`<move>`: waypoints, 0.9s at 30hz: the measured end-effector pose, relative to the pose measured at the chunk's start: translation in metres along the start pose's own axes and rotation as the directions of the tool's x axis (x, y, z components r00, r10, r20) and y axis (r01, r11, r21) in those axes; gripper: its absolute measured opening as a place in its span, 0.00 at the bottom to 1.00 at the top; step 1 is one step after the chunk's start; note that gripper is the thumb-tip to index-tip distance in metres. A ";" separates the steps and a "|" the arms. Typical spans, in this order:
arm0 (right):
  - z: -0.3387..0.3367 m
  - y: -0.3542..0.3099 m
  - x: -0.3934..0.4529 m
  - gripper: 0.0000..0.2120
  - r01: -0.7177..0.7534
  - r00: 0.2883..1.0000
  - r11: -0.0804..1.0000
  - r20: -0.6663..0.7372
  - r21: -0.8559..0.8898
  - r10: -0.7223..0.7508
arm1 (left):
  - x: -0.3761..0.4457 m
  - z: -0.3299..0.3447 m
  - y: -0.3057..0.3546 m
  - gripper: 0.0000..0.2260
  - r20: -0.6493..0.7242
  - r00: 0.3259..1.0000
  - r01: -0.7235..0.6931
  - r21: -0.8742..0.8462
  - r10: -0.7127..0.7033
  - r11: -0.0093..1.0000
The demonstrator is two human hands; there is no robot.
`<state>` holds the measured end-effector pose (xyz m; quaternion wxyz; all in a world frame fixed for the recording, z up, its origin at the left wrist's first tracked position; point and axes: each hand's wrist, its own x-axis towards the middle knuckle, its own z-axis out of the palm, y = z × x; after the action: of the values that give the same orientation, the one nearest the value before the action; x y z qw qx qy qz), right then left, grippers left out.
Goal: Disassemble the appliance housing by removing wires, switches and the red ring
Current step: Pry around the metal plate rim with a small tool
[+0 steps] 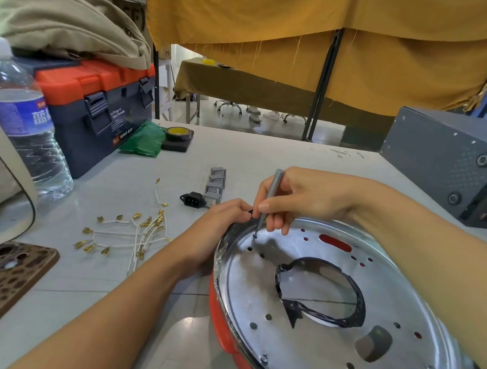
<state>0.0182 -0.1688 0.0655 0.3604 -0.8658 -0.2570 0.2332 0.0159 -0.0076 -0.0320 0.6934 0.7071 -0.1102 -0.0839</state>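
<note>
Head view: right hand (304,196) (fingers curled) pinches screwdriver (268,200).

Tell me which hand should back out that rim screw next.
Right. The right hand already grips the screwdriver, tip on the screw. The left hand grips the housing rim, steadying it.

On the table (269,157), the housing (329,298) sits at the near right edge; wires (129,232) lie left of it, what appear to be switches (215,185) behind, toolbox (100,109) far left.
</note>
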 end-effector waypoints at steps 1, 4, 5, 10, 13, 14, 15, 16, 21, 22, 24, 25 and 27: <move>-0.001 0.000 -0.001 0.07 -0.008 1.000 1.000 0.009 -0.002 0.008 | 0.000 0.000 0.000 0.13 -0.003 1.000 -0.002 0.010 0.002 1.000; 0.003 -0.001 -0.001 0.08 -0.030 0.999 0.998 -0.038 -0.053 0.028 | 0.006 0.004 0.004 0.15 -0.033 0.999 0.006 0.094 -0.003 0.996; 0.007 0.000 -0.001 0.08 -0.034 0.997 0.998 -0.070 -0.050 0.030 | 0.008 0.005 0.004 0.15 -0.041 0.999 0.005 0.140 0.001 0.990; 0.023 0.010 -0.002 0.08 0.007 0.965 0.998 -0.263 0.067 0.011 | 0.009 0.001 -0.005 0.12 0.009 0.999 -0.046 0.008 0.046 0.999; 0.028 0.015 -0.003 0.16 0.071 0.931 0.993 -0.362 0.096 -0.032 | 0.004 -0.005 -0.014 0.09 0.086 0.993 -0.086 0.028 0.083 0.996; 0.030 0.016 -0.002 0.17 0.088 0.918 0.994 -0.392 0.070 -0.054 | 0.006 -0.007 -0.014 0.10 0.106 0.991 -0.084 0.039 0.080 0.996; 0.031 0.017 -0.001 0.18 0.100 0.909 0.994 -0.410 0.036 -0.077 | 0.007 -0.008 -0.014 0.11 0.118 0.990 -0.080 0.045 0.074 0.996; 0.031 0.018 -0.001 0.18 0.106 0.906 0.994 -0.414 0.006 -0.094 | 0.010 -0.008 -0.013 0.11 0.113 0.991 -0.074 0.047 0.068 0.996; 0.029 0.021 -0.004 0.14 0.102 0.924 0.995 -0.367 -0.023 -0.103 | 0.018 -0.007 -0.015 0.09 0.046 0.997 -0.070 0.020 0.069 0.997; 0.029 0.020 -0.006 0.13 0.106 0.926 0.994 -0.362 -0.019 -0.105 | 0.018 -0.007 -0.016 0.09 0.048 0.997 -0.063 0.007 0.063 0.998; 0.029 0.020 -0.007 0.11 0.117 0.931 0.993 -0.346 -0.014 -0.115 | 0.019 -0.006 -0.015 0.10 0.050 0.998 -0.047 -0.025 0.048 0.999; 0.028 0.020 -0.008 0.11 0.117 0.936 0.993 -0.334 -0.011 -0.114 | 0.019 -0.005 -0.013 0.10 0.050 0.998 -0.043 -0.030 0.044 0.999; 0.026 0.021 -0.008 0.10 0.103 0.948 0.995 -0.306 0.018 -0.092 | 0.019 -0.003 -0.009 0.09 0.050 0.998 -0.041 -0.031 0.043 0.999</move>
<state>0.0024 -0.1731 0.0354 0.4212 -0.8715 -0.2370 0.0832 0.0348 -0.0099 -0.0405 0.7024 0.6919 -0.1415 -0.0889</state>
